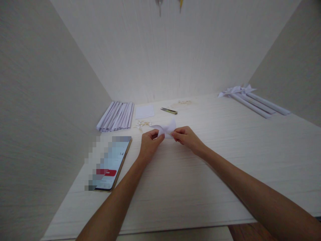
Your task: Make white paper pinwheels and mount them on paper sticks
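A bundle of rolled paper tubes lies near the table's far left corner, with a flat white sheet just beside it and small pale scraps in front of that sheet. A phone rests along the left edge, screen up. A small cutter sits by the back edge, and finished paper rolls with folded tips lie at the far right corner.

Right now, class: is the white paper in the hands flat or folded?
Folded: the white paper curls over itself, pinched between left hand and right hand.
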{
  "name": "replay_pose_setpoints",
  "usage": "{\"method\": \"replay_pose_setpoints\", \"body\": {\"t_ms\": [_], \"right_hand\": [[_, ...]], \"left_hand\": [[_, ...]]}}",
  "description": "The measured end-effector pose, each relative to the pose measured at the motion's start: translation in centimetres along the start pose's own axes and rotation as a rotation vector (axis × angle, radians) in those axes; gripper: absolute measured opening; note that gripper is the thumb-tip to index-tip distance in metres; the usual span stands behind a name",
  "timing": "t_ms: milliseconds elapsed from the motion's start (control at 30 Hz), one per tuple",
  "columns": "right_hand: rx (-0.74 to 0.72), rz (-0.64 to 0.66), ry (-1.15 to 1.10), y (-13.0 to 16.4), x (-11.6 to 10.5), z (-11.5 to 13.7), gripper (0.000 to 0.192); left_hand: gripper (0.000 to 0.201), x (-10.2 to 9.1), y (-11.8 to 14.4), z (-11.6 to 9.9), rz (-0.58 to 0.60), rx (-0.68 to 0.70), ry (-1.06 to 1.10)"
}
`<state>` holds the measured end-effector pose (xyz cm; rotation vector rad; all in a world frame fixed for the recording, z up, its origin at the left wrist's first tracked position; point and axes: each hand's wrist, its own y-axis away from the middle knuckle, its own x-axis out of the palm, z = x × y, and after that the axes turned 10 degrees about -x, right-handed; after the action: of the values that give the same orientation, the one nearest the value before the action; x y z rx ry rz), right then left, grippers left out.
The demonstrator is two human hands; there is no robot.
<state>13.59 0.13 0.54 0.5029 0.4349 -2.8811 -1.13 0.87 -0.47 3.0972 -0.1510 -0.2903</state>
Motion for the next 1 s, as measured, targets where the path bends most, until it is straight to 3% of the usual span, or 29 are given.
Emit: {"method": "replay_pose_setpoints", "body": {"t_ms": [267,333,467,533,700,767,833,1000], "right_hand": [[-0.167,-0.114,0.373,0.7,0.6,0.8,0.029],[-0.126,-0.12,0.313,0.7,0.8,0.8,0.028],[0.182,-0.074,-0.102,0.5,1.1,0.7,0.027],[0.211,-0.066,-0.146,0.6,1.2,0.6,0.027],[-0.179,-0.122,0.432,1.5,1.1,1.0,0.026],[-0.218,-0.147,0.53,1.7,1.2,1.2,0.025],[-0.132,-0.141,0.393,1.5,1.4,1.4,0.027],[0.326,-0.044,-0.265,0.7,1.6,1.6,0.026]], "left_hand": [[0.01,0.2,0.3,-0.2,-0.09,0.092,-0.113],[0.01,0.2,0.4,-0.2,-0.111,0.116,-0.136],[0.01,0.2,0.4,-0.2,-0.12,0.138,-0.159],[0.01,0.2,0.5,-0.2,-0.116,0.138,-0.16],[0.009,0.2,0.6,-0.2,-0.11,0.139,-0.15],[0.009,0.3,0.6,-0.3,-0.115,0.145,-0.133],[0.009,0.3,0.6,-0.3,-0.122,0.146,-0.118],[0.009,0.3,0.7,-0.5,-0.159,0.176,-0.128]]}}
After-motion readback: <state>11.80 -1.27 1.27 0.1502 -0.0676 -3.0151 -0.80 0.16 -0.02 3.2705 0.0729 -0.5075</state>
